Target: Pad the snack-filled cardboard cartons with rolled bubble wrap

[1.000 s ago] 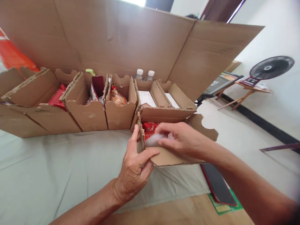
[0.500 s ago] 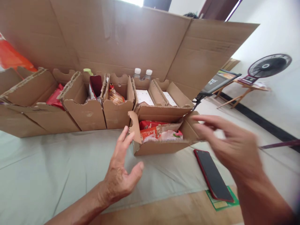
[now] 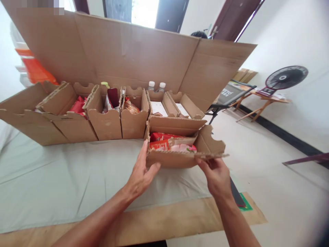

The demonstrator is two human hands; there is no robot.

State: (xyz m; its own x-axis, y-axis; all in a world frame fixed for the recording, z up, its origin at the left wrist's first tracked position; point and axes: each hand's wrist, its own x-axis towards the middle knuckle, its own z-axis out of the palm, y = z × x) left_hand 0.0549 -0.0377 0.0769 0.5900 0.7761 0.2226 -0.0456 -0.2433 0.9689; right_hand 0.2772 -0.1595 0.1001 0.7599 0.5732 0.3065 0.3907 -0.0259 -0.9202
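Note:
In front of the row stands a small open cardboard box [image 3: 169,160] holding red and pink snack packets [image 3: 174,143]. My left hand [image 3: 141,173] lies along its left end with the fingers stretched out and the thumb apart near the front wall. At the right front corner, my right hand [image 3: 217,175] grips the front wall's edge, thumb in front and fingers curled partly out of sight beneath. The box's right end panel [image 3: 210,139], with a curved cut-out, leans outward. My right wrist partly covers a dark phone [image 3: 238,192].
Behind is a row of open cardboard bins [image 3: 105,125] with packets, white boxes [image 3: 158,108] and bottles [image 3: 151,85]. A tall cardboard panel [image 3: 133,58] backs them. A grey-green cloth [image 3: 108,171] covers the table. To the right are a folding chair [image 3: 228,94] and a fan [image 3: 285,78].
My left hand has come against the box's left end. My right hand has moved left and down, taking hold of the front right corner. The right end panel now tilts outward. The view has shifted.

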